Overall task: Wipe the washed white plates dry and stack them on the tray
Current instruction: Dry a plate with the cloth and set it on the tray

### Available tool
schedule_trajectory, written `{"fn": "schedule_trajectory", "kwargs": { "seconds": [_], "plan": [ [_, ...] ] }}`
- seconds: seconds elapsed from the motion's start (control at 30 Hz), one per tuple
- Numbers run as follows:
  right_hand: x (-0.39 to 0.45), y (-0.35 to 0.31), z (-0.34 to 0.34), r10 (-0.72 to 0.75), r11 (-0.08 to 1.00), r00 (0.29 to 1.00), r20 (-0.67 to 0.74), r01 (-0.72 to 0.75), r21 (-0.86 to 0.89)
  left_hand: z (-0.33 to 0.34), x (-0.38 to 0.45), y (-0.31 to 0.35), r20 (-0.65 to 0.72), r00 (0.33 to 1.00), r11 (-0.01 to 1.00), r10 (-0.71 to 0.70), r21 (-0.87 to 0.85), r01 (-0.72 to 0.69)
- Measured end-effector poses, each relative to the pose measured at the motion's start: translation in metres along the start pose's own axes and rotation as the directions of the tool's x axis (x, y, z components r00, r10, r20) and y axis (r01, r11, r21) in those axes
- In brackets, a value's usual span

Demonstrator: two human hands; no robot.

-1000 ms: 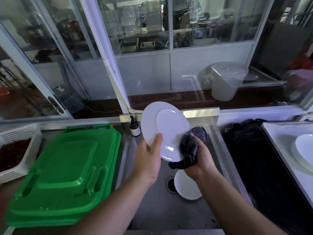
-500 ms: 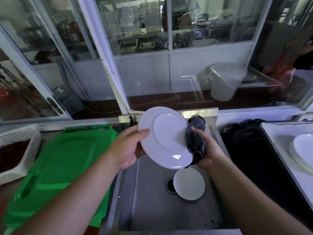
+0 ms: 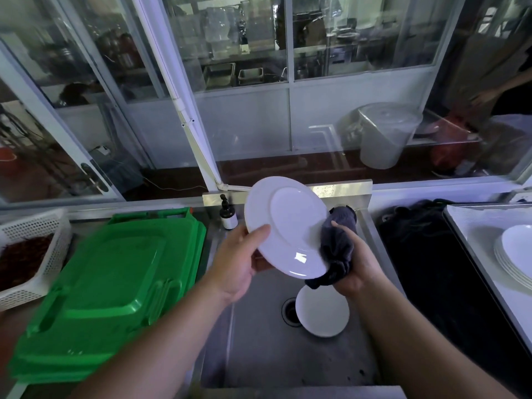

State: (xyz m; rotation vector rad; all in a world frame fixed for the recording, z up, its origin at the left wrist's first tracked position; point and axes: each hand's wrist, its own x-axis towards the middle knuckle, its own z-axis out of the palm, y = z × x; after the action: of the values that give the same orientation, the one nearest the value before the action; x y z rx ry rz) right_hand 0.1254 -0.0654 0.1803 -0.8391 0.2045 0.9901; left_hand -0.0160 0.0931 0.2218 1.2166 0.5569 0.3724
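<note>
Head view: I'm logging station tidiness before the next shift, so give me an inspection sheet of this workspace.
Surface: steel sink, basin bare except one plate.
Job's things: white plate held tilted over the sink; grey cloth against its right edge; second plate lying by the drain; stacked plates on the tray at right.
Clutter: green lids, white basket, pump bottle, black cloth.
Grippers: left hand grips the plate; right hand holds the cloth.
Cables: thin wire behind the glass.
Surroundings: glass partitions, white bucket.

sink floor [image 3: 259, 349] lies open left of a plate [image 3: 322, 315]; green lids [image 3: 109, 286] crowd its left rim
</note>
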Motion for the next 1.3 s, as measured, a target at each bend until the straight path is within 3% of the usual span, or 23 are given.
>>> {"fn": "schedule_trajectory", "kwargs": {
  "seconds": [0.2,0.4,0.53,0.67,0.77,0.9,1.03,1.2,1.3],
  "plan": [
    [-0.007,-0.015,0.002,0.036,0.990,0.999,-0.016,-0.038,-0.135,-0.023,0.020,0.040,0.050,0.992,0.993,-0.112,0.045,0.110],
    [-0.009,-0.009,0.009,-0.017,0.991,0.996,-0.083,0.006,-0.131,-0.019,0.016,0.033,0.110,0.991,0.997,-0.077,-0.023,0.080],
    [-0.014,0.015,0.013,0.031,0.999,0.994,-0.108,-0.035,-0.041,-0.009,0.013,0.015,0.054,0.998,0.998,-0.038,-0.047,0.040],
    [-0.024,0.023,0.028,0.011,0.995,0.998,0.067,-0.017,0.101,0.012,0.005,-0.025,-0.048,0.999,0.995,0.023,-0.092,-0.028],
    [-0.021,0.022,0.021,-0.008,0.994,1.000,0.001,0.008,0.108,0.017,0.001,-0.038,-0.053,0.998,0.991,0.036,-0.128,-0.042],
    [-0.018,0.012,0.008,0.011,1.000,0.993,-0.121,-0.008,0.026,0.006,0.007,-0.013,0.007,0.997,0.988,-0.074,-0.138,0.074],
    [-0.013,-0.003,-0.003,0.057,0.993,0.997,-0.050,-0.061,-0.100,-0.010,0.013,0.029,0.096,0.968,0.973,-0.230,0.031,0.228],
    [-0.016,-0.008,0.012,0.025,0.992,0.992,-0.123,-0.039,-0.117,-0.011,0.014,0.033,0.072,0.987,0.988,-0.141,0.073,0.135],
    [-0.021,-0.001,0.022,0.004,1.000,0.997,-0.074,-0.004,0.004,-0.002,0.012,0.019,-0.001,0.999,0.998,-0.053,0.044,0.053]
  ]
}}
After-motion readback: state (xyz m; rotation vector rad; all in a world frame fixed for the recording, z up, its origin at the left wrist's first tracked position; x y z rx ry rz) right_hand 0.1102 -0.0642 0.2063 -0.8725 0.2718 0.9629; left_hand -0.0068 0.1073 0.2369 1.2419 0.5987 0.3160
